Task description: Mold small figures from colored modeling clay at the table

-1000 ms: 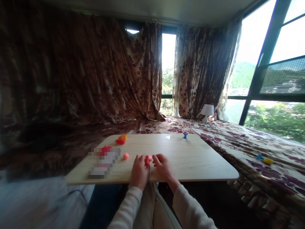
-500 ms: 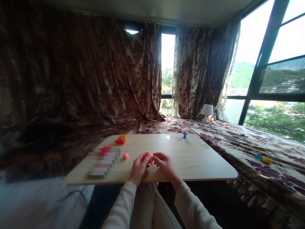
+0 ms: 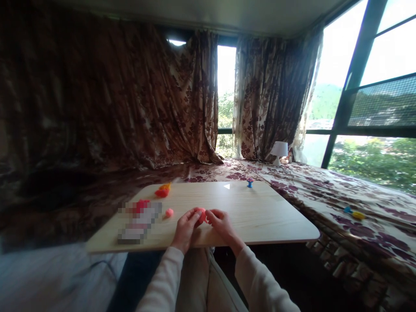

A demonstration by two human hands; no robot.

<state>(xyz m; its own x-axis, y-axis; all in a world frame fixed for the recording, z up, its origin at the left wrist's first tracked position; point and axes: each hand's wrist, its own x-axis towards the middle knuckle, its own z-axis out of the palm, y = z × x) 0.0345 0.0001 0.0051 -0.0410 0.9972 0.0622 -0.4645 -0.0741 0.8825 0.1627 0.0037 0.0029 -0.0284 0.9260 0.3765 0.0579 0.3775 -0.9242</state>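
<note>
A small piece of pink modelling clay is held just above the near edge of the table. My left hand has its thumb and fingers closed round its left side. At its right edge, my right hand pinches the clay between thumb and fingertips; the fingers partly cover it. A round pink ball of similar material lies on the tabletop, left of my left hand.
On the light wooden table, a blurred-out flat box and a red lump lie at left. Red and orange pieces rest at the back left, a blue stand-like piece at the back right. A lamp stands beyond.
The right fingers have shifted on the clay's right edge, and more of its rounded top shows now. The whole view has turned slightly to the right.
</note>
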